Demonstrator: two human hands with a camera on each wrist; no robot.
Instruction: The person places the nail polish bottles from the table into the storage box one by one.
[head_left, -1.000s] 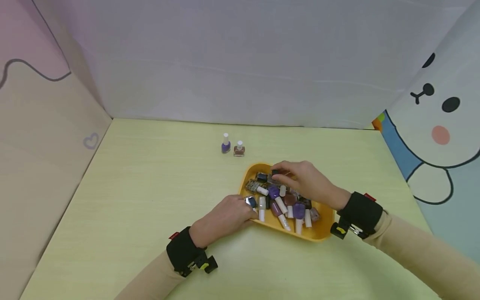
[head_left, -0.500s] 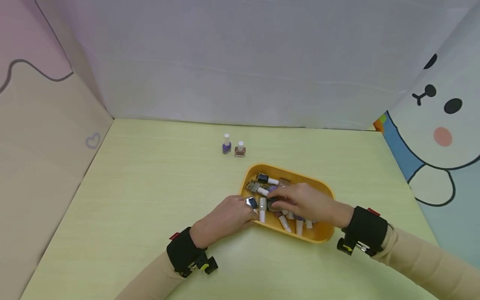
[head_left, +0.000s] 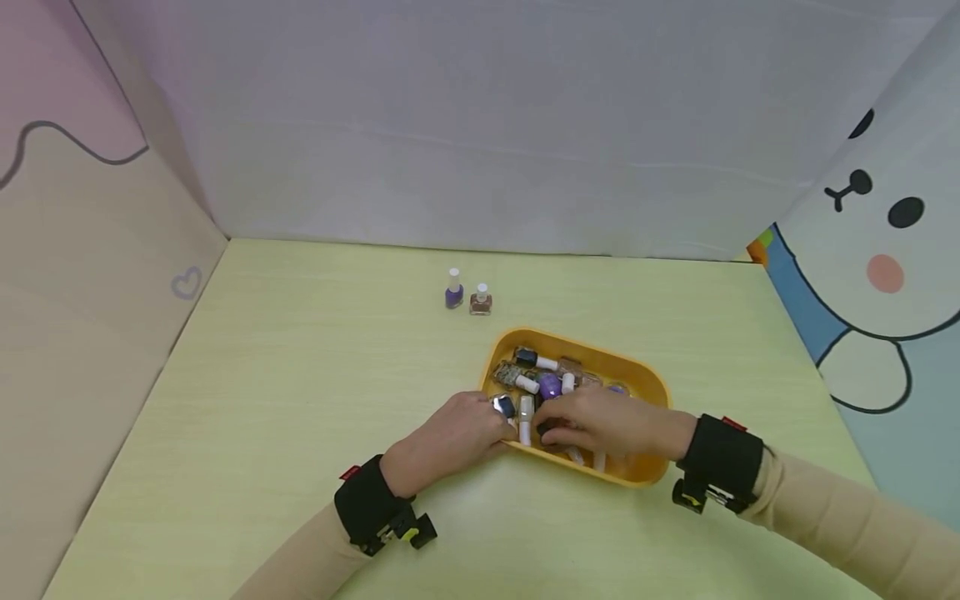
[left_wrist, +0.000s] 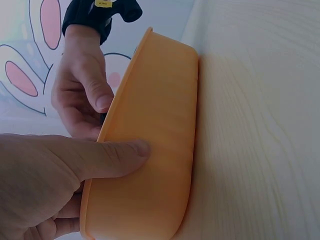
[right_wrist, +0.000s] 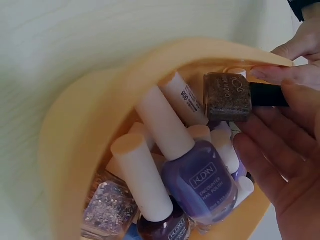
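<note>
My left hand [head_left: 453, 437] grips the left end of a yellow-orange tray [head_left: 652, 467]; in the left wrist view, the thumb lies against the tray's outer wall [left_wrist: 150, 90] and the fingers go over the rim. Inside the tray, my right hand [head_left: 607, 421] pinches a glittery brown nail polish bottle [right_wrist: 227, 97] by its black cap [right_wrist: 268, 95]. Around it lie several other nail polish bottles, among them a purple one [right_wrist: 200, 182], a dark one [right_wrist: 165, 227] and a silver-glitter one [right_wrist: 107, 210]. The right hand hides part of the pile in the head view.
Behind the tray, a purple nail polish bottle [head_left: 453, 290] and a brown one [head_left: 481, 300] stand upright on the pale wooden table [head_left: 322, 350]. A white panel [head_left: 480, 125] borders the table at the back, and a panel with a cartoon animal [head_left: 885, 333] stands on the right.
My right hand has moved from the back of the tray towards its front wall, carrying the black-capped nail polish bottle low over the pile. My left hand has stayed on the tray.
</note>
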